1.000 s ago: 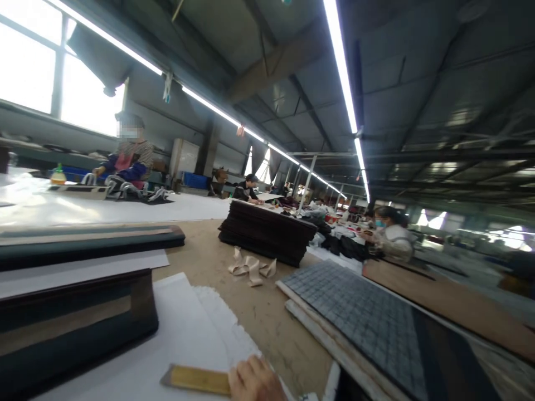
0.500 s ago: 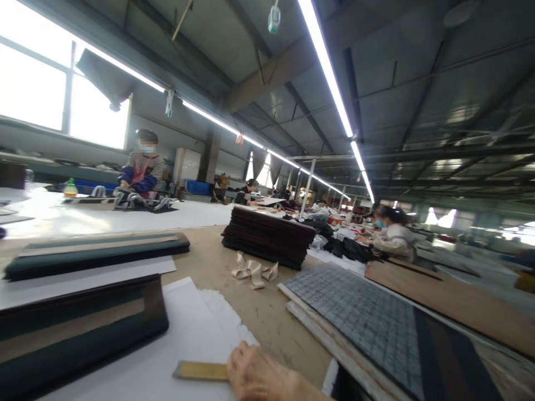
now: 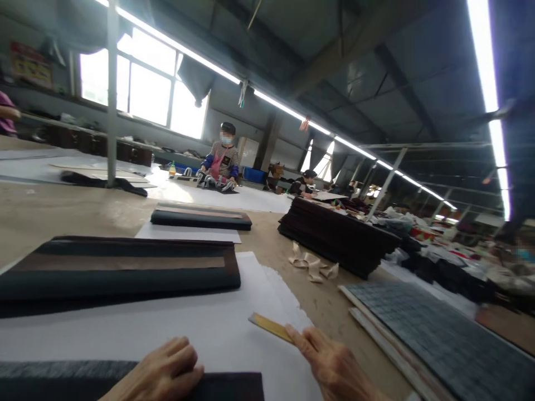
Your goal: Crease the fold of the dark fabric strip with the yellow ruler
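Observation:
My left hand (image 3: pixel 161 373) lies at the bottom edge, fingers curled down onto a dark fabric piece (image 3: pixel 225 387) that rests on white paper (image 3: pixel 167 328). To its right, my right hand (image 3: pixel 334 367) holds the near end of a yellow ruler (image 3: pixel 270 327), fingers stretched along it. The ruler lies flat on the white paper, pointing away to the upper left. A folded dark fabric piece with a brown stripe (image 3: pixel 117 273) sits just beyond the paper on the left.
A second folded dark piece (image 3: pixel 200 217) lies farther back. A tall stack of dark fabric (image 3: pixel 338 236) stands right of centre, with beige strips (image 3: pixel 311 267) before it. A grey gridded board (image 3: pixel 438 340) lies at right. A person in an apron (image 3: pixel 220 161) works at a far table.
The view has swung left and down. My left hand has come into view on the dark fabric. My right hand and the ruler sit farther right in the picture.

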`<action>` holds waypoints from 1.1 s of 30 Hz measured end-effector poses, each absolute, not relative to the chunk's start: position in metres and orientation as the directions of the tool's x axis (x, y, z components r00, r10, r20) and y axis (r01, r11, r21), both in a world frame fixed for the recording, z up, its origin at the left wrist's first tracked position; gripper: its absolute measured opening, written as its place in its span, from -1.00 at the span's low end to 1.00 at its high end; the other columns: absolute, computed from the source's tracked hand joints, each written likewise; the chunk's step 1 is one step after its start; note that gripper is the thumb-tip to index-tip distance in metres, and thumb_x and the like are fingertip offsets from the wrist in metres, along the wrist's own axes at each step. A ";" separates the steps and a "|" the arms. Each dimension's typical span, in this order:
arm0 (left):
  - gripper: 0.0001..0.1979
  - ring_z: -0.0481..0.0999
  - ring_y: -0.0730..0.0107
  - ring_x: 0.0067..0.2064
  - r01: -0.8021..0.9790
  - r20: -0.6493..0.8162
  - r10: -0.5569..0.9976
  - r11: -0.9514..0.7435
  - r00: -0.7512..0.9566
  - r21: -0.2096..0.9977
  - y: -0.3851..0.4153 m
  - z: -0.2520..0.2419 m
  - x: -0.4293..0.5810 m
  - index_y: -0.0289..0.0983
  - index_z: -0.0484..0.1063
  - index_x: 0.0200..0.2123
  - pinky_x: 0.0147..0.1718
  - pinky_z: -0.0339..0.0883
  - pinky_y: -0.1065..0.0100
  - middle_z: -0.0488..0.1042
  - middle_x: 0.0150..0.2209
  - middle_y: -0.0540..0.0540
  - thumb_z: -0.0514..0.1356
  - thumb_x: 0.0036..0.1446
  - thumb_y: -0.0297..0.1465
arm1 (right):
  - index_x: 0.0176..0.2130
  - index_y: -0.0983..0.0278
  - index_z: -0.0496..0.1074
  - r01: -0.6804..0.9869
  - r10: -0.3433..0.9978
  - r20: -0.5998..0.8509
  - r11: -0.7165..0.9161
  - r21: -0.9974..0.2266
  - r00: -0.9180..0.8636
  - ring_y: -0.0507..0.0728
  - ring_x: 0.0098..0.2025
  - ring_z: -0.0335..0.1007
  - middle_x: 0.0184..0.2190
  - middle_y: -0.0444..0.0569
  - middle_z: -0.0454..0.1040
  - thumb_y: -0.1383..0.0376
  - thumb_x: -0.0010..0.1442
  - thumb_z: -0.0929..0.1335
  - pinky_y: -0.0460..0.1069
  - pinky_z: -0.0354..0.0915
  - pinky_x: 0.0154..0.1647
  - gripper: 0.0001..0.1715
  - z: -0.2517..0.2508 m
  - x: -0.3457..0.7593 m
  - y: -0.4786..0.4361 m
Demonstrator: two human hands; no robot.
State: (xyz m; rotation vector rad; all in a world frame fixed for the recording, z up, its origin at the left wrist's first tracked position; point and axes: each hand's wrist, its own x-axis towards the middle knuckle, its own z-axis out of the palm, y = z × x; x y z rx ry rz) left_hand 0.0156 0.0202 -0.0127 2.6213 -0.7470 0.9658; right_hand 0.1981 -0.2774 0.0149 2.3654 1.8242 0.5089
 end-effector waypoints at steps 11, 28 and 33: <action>-0.64 0.24 0.24 -0.34 -0.502 0.478 -0.351 -0.833 0.805 0.233 0.018 -0.013 0.010 -0.33 0.32 -0.17 -0.36 0.13 0.29 0.31 -0.33 -0.15 -0.16 0.13 -0.70 | 0.17 0.07 0.28 0.981 0.981 0.140 -0.111 -0.160 0.134 0.04 -0.41 0.26 -0.39 -0.08 0.29 0.32 0.36 0.16 -0.10 0.19 -0.38 -0.57 0.028 0.200 -0.272; -0.66 0.21 0.22 -0.33 -0.503 0.421 -0.369 -0.820 0.829 0.273 0.020 -0.014 0.011 -0.35 0.30 -0.13 -0.36 0.13 0.24 0.31 -0.31 -0.17 -0.14 0.15 -0.68 | 0.20 -0.02 0.24 0.992 1.000 0.016 -0.011 -0.127 0.013 0.06 -0.45 0.16 -0.37 -0.07 0.23 0.30 0.35 0.16 -0.07 0.08 -0.41 -0.53 0.027 0.199 -0.227; -0.72 0.20 0.23 -0.32 -0.485 0.406 -0.359 -0.833 0.841 0.268 0.019 -0.018 0.010 -0.34 0.31 -0.17 -0.34 0.13 0.24 0.31 -0.30 -0.16 -0.11 0.17 -0.66 | 0.19 -0.04 0.24 0.990 1.000 0.016 0.013 -0.141 -0.011 0.05 -0.46 0.14 -0.38 -0.08 0.23 0.28 0.36 0.14 -0.07 0.07 -0.42 -0.53 0.024 0.196 -0.214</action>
